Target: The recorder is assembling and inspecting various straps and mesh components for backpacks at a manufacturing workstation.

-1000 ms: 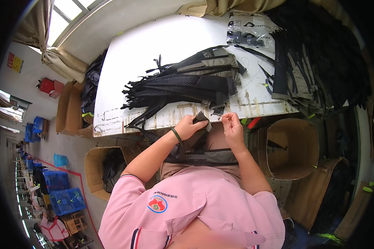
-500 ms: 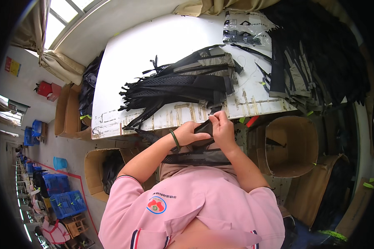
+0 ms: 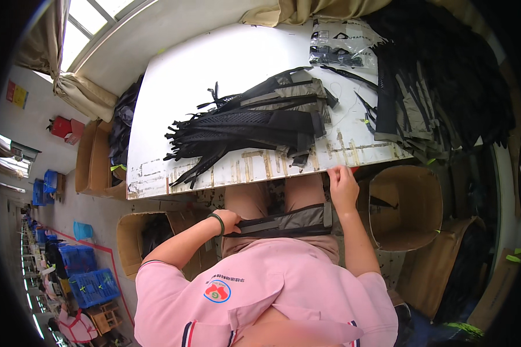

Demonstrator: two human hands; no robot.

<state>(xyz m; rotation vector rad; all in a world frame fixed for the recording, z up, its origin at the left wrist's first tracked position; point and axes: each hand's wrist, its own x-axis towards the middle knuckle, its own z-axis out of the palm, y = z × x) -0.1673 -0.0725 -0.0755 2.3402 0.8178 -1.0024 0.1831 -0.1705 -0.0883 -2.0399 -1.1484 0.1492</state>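
Observation:
A black-and-grey fabric strap piece (image 3: 295, 221) lies across my lap. At its left end my left hand (image 3: 229, 221) is closed on it, with the thumb on top. My right hand (image 3: 344, 186) is raised at the table's front edge, apart from the strap. Its fingers are pinched together, and what they hold, if anything, is too small to make out. On the white table (image 3: 185, 75) in front of me a fanned pile of similar black and grey strap pieces (image 3: 255, 124) lies with its narrow ends to the left.
More strap pieces (image 3: 411, 104) heap up at the table's right, beside a clear plastic bag (image 3: 341, 43) of black parts. Open cardboard boxes stand below, one right (image 3: 405, 202) and one left (image 3: 134, 243). Another box (image 3: 92, 156) stands by the table's left side.
Both hands were together at the table edge, holding a dark piece. My left hand has come down left onto the lap strap; my right hand has moved right, away from it.

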